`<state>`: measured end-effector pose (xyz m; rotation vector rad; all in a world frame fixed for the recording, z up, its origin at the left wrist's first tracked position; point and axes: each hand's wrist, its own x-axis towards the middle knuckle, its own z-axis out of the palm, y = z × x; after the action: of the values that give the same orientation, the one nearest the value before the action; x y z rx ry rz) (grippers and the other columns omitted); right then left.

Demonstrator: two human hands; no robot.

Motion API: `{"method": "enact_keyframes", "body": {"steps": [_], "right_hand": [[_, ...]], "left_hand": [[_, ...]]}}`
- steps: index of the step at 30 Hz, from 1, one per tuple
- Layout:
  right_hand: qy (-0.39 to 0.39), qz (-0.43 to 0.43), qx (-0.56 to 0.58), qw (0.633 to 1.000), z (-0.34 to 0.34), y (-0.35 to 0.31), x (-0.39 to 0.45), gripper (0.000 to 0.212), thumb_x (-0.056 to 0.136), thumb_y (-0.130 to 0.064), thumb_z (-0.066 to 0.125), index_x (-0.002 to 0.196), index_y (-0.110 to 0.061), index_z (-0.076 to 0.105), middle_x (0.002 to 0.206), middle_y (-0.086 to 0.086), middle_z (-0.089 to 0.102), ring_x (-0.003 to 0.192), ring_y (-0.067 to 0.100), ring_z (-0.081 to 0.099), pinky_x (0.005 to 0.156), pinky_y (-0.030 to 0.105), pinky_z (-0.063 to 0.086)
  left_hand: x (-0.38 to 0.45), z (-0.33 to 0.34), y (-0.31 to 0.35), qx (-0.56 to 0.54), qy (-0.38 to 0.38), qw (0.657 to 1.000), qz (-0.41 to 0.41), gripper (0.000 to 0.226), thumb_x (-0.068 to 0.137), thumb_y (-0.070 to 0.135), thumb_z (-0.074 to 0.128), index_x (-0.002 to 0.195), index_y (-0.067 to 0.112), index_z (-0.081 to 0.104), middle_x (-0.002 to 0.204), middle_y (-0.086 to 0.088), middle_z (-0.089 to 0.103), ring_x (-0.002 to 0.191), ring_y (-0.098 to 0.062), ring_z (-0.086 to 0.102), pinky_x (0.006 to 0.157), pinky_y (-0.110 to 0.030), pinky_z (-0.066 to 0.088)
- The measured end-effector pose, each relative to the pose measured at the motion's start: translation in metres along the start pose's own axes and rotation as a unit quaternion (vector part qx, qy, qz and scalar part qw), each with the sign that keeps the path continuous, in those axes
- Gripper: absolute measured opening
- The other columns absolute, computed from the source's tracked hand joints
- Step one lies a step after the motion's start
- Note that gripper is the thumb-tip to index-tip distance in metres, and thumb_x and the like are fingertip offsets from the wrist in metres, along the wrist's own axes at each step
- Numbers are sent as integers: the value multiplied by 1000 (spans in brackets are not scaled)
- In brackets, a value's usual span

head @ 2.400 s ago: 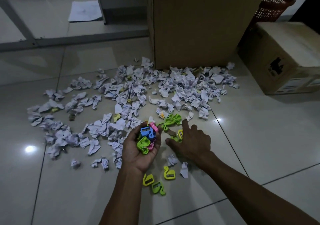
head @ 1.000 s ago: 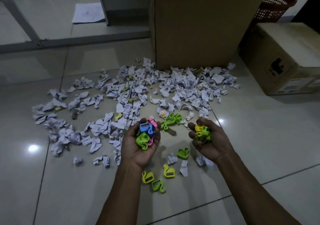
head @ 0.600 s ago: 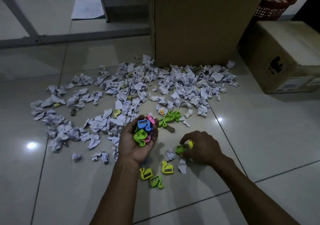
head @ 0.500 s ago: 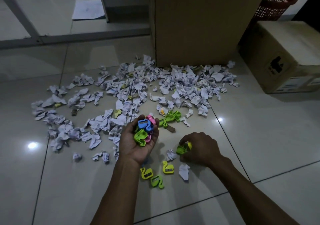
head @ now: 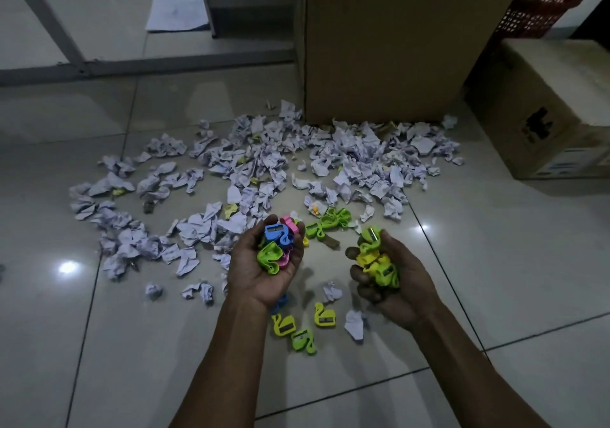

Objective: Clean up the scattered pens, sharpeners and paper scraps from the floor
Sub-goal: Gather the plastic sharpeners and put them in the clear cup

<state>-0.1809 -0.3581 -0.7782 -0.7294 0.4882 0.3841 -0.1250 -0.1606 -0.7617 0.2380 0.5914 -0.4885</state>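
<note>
Both arms reach forward, left hand point(head: 264, 270) and right hand point(head: 394, 284) palm-up, fingers curled in a grip.

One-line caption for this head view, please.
Both hands, left hand and right hand, hold sharpeners above paper scraps on the floor.

Glossy pale tiled floor point(head: 495, 262), two cardboard boxes point(head: 389, 44), a red basket point(head: 541, 1), dim light.

Setting: indoor office or storeroom, dimly lit
Floor: glossy pale tiles point(head: 495, 279) with ceiling-light reflections
Storage: large cardboard box point(head: 389, 41); smaller printed carton point(head: 554, 110) just right of it
Furniture: grey metal frame legs point(head: 52, 31)
Waste: red mesh basket point(head: 538, 5)
Stationery: loose paper sheet point(head: 178, 11) under the frame
</note>
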Motion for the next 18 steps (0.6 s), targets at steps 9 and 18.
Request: {"method": "enact_keyframes", "body": {"steps": [9,18], "right_hand": [[-34,13,-19,999,-3,20,-4,67,32,-21,92,85,-8,53,75,16,58,45,21,49,35,18,36],[50,14,-224,973,5,24,-5,6,67,-11,65,68,-6,68,67,17,53,43,23,45,45,25,27]], "left_hand": [[0,-2,3,-11,-3,1000,1,56,78,17,59,133,10,52,120,-22,59,95,-35,62,63,-33,60],[-3,-4,6,0,0,1000,2,36,92,22,53,126,10,55,134,-18,53,94,-34,62,61,-32,59]]}}
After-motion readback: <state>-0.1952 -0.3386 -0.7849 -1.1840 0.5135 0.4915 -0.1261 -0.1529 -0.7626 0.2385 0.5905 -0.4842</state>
